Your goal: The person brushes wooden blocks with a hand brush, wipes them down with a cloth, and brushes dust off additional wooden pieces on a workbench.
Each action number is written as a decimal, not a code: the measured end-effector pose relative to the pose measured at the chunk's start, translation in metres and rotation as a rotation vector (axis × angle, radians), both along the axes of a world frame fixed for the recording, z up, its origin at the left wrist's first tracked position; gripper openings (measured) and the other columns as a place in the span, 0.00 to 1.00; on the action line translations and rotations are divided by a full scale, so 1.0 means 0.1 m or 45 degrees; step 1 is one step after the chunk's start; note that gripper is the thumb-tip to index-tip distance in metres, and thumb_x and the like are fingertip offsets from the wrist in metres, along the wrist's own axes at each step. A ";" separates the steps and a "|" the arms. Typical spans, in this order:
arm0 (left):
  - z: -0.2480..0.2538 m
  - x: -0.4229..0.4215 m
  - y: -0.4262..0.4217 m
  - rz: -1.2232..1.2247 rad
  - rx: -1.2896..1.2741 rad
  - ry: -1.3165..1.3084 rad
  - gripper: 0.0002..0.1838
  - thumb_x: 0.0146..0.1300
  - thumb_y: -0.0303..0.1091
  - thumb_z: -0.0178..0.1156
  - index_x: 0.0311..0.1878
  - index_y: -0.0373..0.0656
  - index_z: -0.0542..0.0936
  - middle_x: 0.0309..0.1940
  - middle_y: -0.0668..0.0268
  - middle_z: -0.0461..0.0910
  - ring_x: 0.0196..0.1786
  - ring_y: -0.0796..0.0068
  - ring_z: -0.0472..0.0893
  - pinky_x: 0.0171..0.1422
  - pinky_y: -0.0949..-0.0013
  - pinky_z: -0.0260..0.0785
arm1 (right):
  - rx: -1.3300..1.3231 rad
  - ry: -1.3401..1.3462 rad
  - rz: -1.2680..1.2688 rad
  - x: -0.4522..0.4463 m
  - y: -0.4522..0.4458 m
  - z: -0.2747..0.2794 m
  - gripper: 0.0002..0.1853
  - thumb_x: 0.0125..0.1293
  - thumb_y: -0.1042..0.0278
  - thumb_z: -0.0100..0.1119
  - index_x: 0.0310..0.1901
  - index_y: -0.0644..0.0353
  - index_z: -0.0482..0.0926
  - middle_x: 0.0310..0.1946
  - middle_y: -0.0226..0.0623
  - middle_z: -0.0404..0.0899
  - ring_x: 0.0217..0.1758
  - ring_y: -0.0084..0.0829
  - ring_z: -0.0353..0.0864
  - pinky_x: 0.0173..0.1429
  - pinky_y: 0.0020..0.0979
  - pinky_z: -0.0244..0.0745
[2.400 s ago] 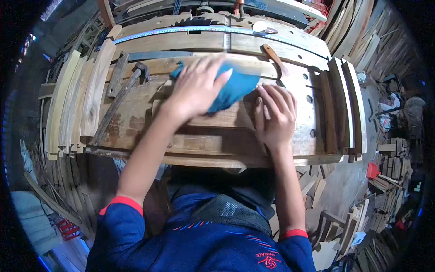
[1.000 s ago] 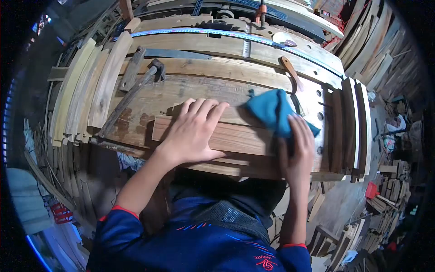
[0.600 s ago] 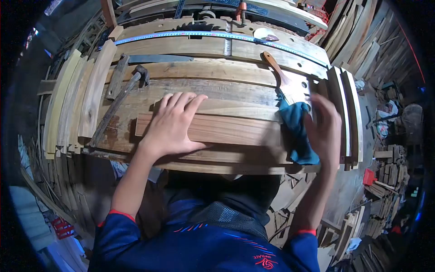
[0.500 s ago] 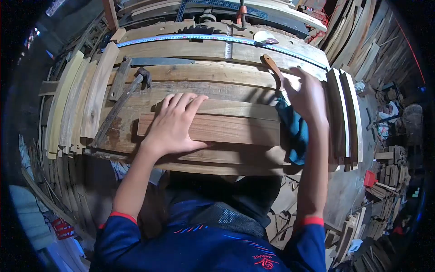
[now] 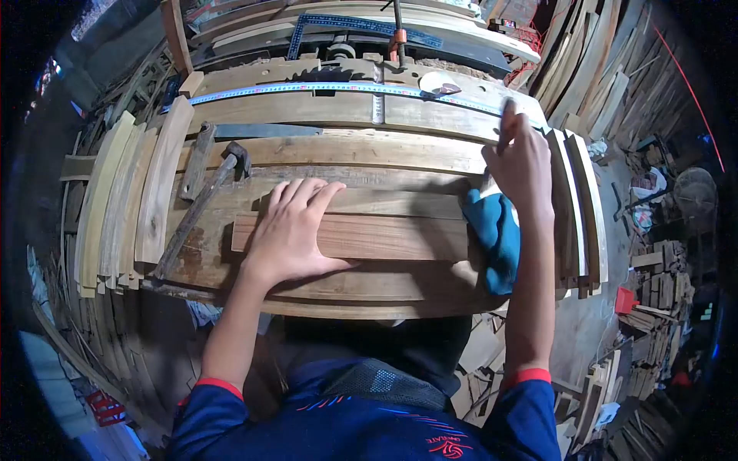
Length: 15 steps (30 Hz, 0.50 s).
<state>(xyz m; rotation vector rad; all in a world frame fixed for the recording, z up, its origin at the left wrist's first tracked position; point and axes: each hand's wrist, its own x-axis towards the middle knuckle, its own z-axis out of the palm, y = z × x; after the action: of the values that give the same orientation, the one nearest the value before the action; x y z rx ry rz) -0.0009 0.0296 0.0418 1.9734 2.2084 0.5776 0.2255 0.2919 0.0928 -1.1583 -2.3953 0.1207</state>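
My left hand (image 5: pixel 294 229) lies across the left part of a reddish-brown wooden block (image 5: pixel 384 237), thumb along its near side and fingers reaching over its far side. A paler wooden strip (image 5: pixel 400 203) lies directly behind the block. Over the bench's right side, my right hand (image 5: pixel 521 165) is closed around a wooden-handled brush (image 5: pixel 507 123). The handle's end sticks up above the fist; the brush's lower end is partly hidden. Just below the right hand, a teal glove or cloth (image 5: pixel 496 238) lies crumpled by the block's right end.
A hammer (image 5: pixel 204 203) and a handsaw (image 5: pixel 265 131) lie on the bench's left side. A tape measure (image 5: pixel 307 88) stretches across the back near a white round lid or dish (image 5: pixel 438 83). Boards (image 5: pixel 165 180) stand at the left edge, others (image 5: pixel 588 207) at the right.
My right hand has closed on the brush and lifted its handle upright off the bench. My left hand stays on the block. The view has tilted slightly.
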 end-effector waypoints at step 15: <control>-0.09 -0.11 0.58 -0.091 -0.024 0.102 0.53 0.36 0.43 0.81 0.70 0.42 0.69 0.59 0.54 0.74 0.67 0.53 0.74 0.72 0.50 0.60 | -0.598 0.718 0.445 -0.34 -0.38 -0.17 0.06 0.71 0.74 0.59 0.38 0.69 0.79 0.29 0.53 0.84 0.32 0.52 0.86 0.38 0.41 0.78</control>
<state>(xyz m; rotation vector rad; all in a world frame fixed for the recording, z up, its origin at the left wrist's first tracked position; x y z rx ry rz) -0.0114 0.0872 0.0326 2.0914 2.1694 0.4744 0.1918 0.2542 0.0754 -0.7282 -2.0679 1.0244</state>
